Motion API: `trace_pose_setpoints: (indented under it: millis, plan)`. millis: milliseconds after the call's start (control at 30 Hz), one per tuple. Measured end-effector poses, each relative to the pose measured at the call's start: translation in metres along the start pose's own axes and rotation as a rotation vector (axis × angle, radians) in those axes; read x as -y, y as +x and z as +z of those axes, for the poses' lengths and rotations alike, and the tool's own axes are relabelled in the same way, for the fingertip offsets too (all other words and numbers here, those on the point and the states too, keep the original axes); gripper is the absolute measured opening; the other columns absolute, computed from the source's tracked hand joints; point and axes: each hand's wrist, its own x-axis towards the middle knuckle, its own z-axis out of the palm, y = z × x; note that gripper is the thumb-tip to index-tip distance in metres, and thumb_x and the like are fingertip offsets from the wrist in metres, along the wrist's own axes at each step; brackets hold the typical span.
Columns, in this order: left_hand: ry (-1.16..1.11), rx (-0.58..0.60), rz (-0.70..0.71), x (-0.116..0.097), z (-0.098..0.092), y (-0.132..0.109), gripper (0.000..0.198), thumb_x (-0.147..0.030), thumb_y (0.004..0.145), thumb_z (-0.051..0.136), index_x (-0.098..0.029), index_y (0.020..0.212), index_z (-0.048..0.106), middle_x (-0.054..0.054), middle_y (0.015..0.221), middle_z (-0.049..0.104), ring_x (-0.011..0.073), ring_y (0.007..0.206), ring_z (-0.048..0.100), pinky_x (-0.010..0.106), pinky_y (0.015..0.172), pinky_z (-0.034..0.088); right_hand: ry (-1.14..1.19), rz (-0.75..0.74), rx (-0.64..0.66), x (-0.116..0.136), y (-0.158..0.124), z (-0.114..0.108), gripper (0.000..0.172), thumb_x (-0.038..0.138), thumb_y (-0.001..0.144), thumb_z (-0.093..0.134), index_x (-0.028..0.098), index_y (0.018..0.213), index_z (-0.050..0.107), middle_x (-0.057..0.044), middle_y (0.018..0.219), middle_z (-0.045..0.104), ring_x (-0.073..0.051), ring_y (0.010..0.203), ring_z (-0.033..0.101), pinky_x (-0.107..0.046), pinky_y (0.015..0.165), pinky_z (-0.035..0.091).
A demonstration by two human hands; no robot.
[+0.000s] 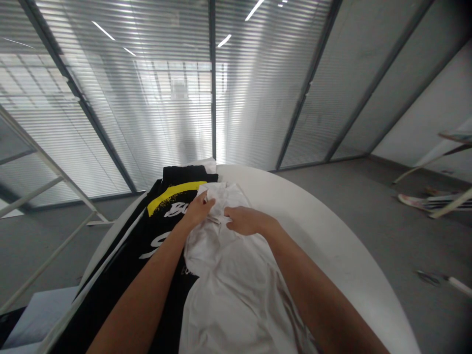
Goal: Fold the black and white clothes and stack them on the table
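A crumpled white garment [236, 290], seemingly a shirt, lies toward me on the round white table, its left side overlapping a black garment. My left hand [199, 209] pinches the white cloth near its far end. A short way to the right, my right hand [243, 220] is closed on the same cloth, its fingers curled under. Between the two hands the fabric is bunched in small folds. The black garment [173, 189] lies flat at the left with a yellow band and white lettering, partly hidden by my left forearm.
The round white table [317, 221] curves away at the right. A white metal rack [55, 172] stands at the left, near pale sheets [44, 314] low down. Glass partitions with blinds [258, 98] rise behind. At the right are shoes [413, 200] and chair legs on the grey floor.
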Motion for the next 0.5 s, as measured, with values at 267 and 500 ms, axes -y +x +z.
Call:
trace_pose_setpoints:
  millis: [267, 500]
  plan:
    - [0.087, -0.015, 0.040, 0.004, 0.002, -0.001, 0.050, -0.025, 0.079, 0.051, -0.019, 0.129, 0.053, 0.004, 0.088, 0.068, 0.0190, 0.077, 0.062, 0.030, 0.077, 0.045, 0.002, -0.004, -0.078, 0.004, -0.003, -0.006, 0.025, 0.029, 0.088, 0.046, 0.017, 0.105, 0.060, -0.012, 0.109, 0.067, -0.025, 0.097, 0.062, -0.031, 0.076, 0.043]
    - [-0.046, -0.043, 0.087, 0.006, -0.003, 0.008, 0.045, -0.020, 0.083, 0.046, -0.016, 0.127, 0.056, 0.007, 0.102, 0.070, 0.0182, 0.085, 0.063, 0.031, 0.084, 0.047, -0.044, 0.017, -0.102, 0.014, -0.008, -0.007, 0.026, 0.025, 0.090, 0.044, 0.015, 0.107, 0.061, -0.015, 0.113, 0.065, -0.026, 0.105, 0.060, -0.033, 0.084, 0.043]
